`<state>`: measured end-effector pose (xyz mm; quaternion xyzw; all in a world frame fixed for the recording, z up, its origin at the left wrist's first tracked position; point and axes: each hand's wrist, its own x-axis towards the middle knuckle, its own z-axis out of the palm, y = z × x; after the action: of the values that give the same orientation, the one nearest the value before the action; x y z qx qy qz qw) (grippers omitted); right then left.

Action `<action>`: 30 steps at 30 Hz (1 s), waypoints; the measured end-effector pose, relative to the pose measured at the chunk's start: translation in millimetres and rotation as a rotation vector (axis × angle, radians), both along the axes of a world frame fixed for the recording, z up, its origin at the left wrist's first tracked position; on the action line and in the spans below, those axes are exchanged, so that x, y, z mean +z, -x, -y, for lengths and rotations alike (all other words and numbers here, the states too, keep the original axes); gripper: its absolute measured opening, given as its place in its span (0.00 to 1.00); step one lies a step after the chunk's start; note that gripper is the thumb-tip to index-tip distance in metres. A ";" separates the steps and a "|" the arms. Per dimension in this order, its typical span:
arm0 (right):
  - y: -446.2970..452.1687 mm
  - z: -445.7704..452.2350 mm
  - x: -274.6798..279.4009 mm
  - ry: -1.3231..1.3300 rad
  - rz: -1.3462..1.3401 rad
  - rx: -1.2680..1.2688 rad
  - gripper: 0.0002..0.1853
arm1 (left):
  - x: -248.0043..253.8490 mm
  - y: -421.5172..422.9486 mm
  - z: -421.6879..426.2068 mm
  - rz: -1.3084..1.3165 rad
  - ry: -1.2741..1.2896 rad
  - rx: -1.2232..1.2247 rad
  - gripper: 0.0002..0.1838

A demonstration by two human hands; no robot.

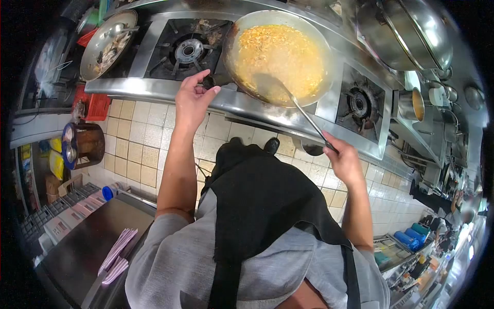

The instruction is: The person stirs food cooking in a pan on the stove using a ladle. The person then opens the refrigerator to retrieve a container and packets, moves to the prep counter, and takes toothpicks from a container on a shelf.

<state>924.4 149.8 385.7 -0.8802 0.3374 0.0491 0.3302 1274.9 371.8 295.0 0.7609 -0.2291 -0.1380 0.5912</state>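
My right hand (343, 159) is closed around the dark grip of a long metal ladle (303, 112). The ladle's rounded head dips into a large pan (327, 62), partly veiled by steam. Yellow-orange liquid with small chopped pieces (280, 49) fills the pan, which sits on the stove. Left of the pan, my left hand (193, 98) has its thumb and forefinger apart on either side of the dark end of the pan's handle (208, 82). Whether they touch it, I cannot tell.
A bare burner (189, 51) lies left of the pan, another burner (357, 103) to its right. A wok (95, 67) holding a ladle stands at far left. A metal pot (411, 105) is at right. Behind me, a striped cloth (116, 257) and a knife (95, 288) lie on a steel counter.
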 end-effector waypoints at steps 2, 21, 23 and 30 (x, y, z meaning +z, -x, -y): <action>-1.6 -6.4 -7.5 -0.026 0.051 -0.028 0.25 | 1.9 -0.6 -1.5 0.011 -0.003 -0.003 0.27; -45.1 -36.3 -61.9 -0.108 0.230 -0.059 0.23 | -12.3 -4.7 -24.8 -0.165 0.082 -0.048 0.27; -49.6 -31.2 -45.1 -0.126 0.179 -0.083 0.23 | -23.5 -9.9 -35.8 -0.157 0.068 -0.033 0.26; 27.5 18.6 74.6 -0.106 0.041 -0.011 0.26 | -84.4 -22.6 -132.5 -0.233 -0.102 0.203 0.23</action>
<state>896.9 131.2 460.4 -0.8603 0.3324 0.0473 0.3835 1297.5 504.3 210.6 0.7879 -0.0733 -0.1763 0.5855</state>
